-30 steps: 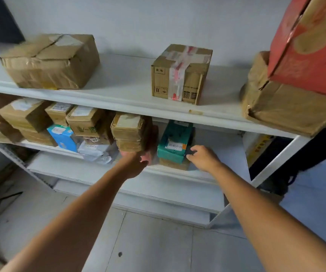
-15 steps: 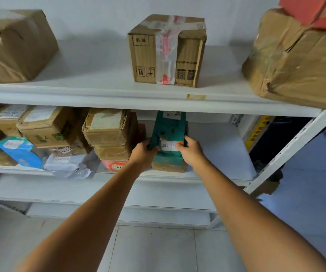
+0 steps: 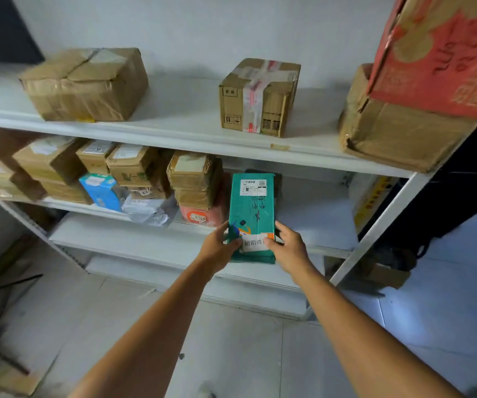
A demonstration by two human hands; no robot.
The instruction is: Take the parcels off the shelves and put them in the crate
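Both hands on one parcel: green parcel (image 3: 253, 214), flat and long, lying lengthwise away from the person, with a white label at the far end and another white label with an orange strip at the near end. Left hand (image 3: 219, 248) grips the near left corner, fingers curled round the edge and thumb on top. Right hand (image 3: 289, 248) grips the near right corner the same way, thumb pressed on the near label. The parcel sits at the front of the middle shelf (image 3: 317, 225), its near end sticking out past the shelf edge (can't tell whether the far end rests on the board or is lifted clear). Just left of it, a stack of small brown boxes (image 3: 194, 182) sits on a red parcel (image 3: 202, 215). Further left are more brown boxes, a blue box (image 3: 102, 191) and a crumpled grey mailer bag (image 3: 148, 208). The top shelf (image 3: 179, 122) holds a big brown box (image 3: 85, 84) at the left, a taped carton (image 3: 257, 96) in the middle, well apart from it, and a plastic-wrapped brown parcel (image 3: 398, 133) at the right. A red carton (image 3: 444, 53) rests on top of the wrapped parcel. White shelf frame, pale tiled floor below.
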